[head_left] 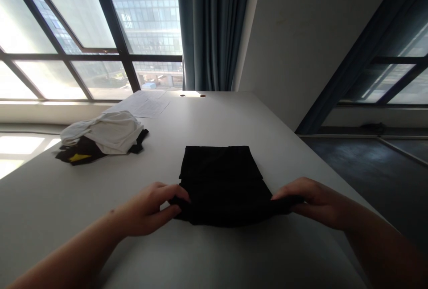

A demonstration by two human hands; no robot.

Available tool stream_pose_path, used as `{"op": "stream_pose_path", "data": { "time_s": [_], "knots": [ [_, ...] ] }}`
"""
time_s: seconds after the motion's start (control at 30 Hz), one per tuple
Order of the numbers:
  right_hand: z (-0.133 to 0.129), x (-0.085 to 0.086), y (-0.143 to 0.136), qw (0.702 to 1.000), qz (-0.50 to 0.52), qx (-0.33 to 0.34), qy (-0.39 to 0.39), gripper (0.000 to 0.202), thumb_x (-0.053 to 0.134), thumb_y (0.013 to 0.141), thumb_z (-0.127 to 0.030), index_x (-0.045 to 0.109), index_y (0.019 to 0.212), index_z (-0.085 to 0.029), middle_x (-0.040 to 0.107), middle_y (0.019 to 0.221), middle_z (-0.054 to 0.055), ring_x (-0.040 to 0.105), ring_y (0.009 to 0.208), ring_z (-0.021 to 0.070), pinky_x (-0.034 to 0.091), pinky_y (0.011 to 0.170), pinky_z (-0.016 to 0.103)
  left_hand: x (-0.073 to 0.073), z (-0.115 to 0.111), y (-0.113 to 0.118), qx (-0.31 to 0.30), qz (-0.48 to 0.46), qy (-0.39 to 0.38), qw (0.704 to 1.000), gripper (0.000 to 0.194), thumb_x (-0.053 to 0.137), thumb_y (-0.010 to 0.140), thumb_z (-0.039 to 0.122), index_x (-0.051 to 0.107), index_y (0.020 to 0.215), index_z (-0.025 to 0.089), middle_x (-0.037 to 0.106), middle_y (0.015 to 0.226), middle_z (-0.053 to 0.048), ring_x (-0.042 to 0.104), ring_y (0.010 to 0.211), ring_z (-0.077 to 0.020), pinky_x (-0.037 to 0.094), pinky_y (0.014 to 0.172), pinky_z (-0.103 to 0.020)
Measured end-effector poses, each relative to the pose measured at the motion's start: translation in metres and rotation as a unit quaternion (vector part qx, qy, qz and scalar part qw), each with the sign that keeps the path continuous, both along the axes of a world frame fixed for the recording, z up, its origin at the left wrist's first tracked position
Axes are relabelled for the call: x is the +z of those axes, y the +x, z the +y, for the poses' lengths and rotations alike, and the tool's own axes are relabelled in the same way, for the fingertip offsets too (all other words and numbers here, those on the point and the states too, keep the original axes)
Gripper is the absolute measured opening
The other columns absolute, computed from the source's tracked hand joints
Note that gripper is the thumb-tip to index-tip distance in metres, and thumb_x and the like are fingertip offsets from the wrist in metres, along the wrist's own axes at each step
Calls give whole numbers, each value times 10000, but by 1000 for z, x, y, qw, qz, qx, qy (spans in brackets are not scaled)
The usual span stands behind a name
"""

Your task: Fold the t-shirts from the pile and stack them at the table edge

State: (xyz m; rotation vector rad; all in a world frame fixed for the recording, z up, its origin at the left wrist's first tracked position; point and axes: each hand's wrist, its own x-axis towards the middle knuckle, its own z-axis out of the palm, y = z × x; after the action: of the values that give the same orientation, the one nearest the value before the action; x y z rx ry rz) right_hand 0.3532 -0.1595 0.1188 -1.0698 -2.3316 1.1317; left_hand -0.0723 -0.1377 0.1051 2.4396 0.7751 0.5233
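Note:
A black cloth garment (222, 182) lies folded into a rough rectangle on the white table, its exact kind not clear. My left hand (157, 206) pinches its near left corner between thumb and fingers. At the near right corner, my right hand (314, 202) grips a bunched edge of the same cloth. The near edge between both hands looks slightly raised, while the far part rests flat on the tabletop.
To the left, a pile with a white cloth (105, 130) over black and yellow fabric (80, 157) sits near the table edge. Paper sheets (147, 104) lie farther back. The white table (214, 121) runs toward a blue-grey curtain (214, 30) and windows.

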Motion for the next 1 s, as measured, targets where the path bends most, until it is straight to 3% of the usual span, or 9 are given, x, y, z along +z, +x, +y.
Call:
{"op": "stream_pose_path", "data": {
  "time_s": [0.13, 0.23, 0.33, 0.47, 0.53, 0.6, 0.7, 0.8, 1.0],
  "knots": [
    [-9, 1, -6, 992, 19, 71, -103, 501, 579, 972, -637, 803, 1039, -194, 737, 784, 80, 697, 705, 201, 539, 680, 285, 16, -8, -2, -125, 12, -118, 985, 237, 576, 978, 369, 742, 1048, 214, 742, 774, -50, 678, 669, -169, 540, 629, -238],
    [-15, -10, -6, 972, 56, 122, -192, 611, 587, 910, -733, 793, 947, -159, 711, 734, 79, 671, 644, 176, 517, 630, 254, 19, -11, -4, -193, -14, -177, 965, 272, 589, 973, 408, 759, 1020, 201, 729, 756, -65, 665, 643, -174, 528, 590, -241],
    [-13, -25, 0, 964, 105, 103, -222, 619, 635, 849, -756, 775, 892, -155, 678, 683, 57, 628, 582, 154, 494, 584, 243, 12, -8, -3, -96, -64, -209, 971, 310, 576, 984, 452, 730, 1016, 186, 700, 783, -50, 638, 671, -163, 512, 612, -244],
    [5, -39, 3, 969, 146, -88, -180, 551, 746, 788, -695, 765, 943, -166, 708, 765, 65, 657, 661, 195, 535, 629, 300, -12, 9, 2, 116, -110, -225, 961, 328, 560, 982, 487, 671, 1026, 182, 674, 835, -27, 619, 766, -171, 520, 698, -274],
    [16, -44, -1, 958, 153, -186, -156, 538, 722, 824, -673, 745, 976, -158, 719, 808, 71, 678, 710, 214, 551, 665, 324, -26, 22, 5, 179, -111, -194, 958, 339, 536, 982, 498, 663, 1031, 188, 663, 821, -16, 609, 768, -175, 520, 717, -290],
    [26, -50, -7, 953, 132, -235, -136, 500, 695, 856, -646, 720, 973, -160, 708, 785, 50, 665, 673, 199, 535, 633, 310, -39, 33, 6, 223, -97, -151, 958, 340, 516, 980, 497, 664, 1065, 204, 681, 847, -15, 613, 770, -180, 527, 737, -308],
    [35, -60, -15, 958, 67, -250, -124, 437, 690, 844, -610, 684, 917, -179, 686, 737, 20, 635, 619, 184, 495, 574, 291, -49, 42, 7, 255, -61, -109, 959, 339, 517, 963, 484, 665, 1122, 224, 730, 990, -39, 655, 875, -215, 546, 835, -359],
    [38, -67, -17, 961, 29, -258, -94, 399, 655, 847, -583, 654, 898, -188, 696, 771, 27, 644, 672, 196, 489, 611, 302, -50, 43, 7, 239, -55, -104, 964, 383, 505, 973, 506, 662, 1177, 222, 728, 1125, -71, 667, 1033, -244, 542, 934, -389],
    [36, -68, -21, 954, -80, -287, 48, 332, 574, 882, -524, 656, 911, -204, 655, 734, 4, 604, 675, 187, 449, 651, 309, -53, 42, 9, 213, 9, -51, 976, 325, 571, 939, 411, 638, 1192, 217, 698, 1177, -71, 677, 880, -195, 559, 819, -340]
  ]
}}
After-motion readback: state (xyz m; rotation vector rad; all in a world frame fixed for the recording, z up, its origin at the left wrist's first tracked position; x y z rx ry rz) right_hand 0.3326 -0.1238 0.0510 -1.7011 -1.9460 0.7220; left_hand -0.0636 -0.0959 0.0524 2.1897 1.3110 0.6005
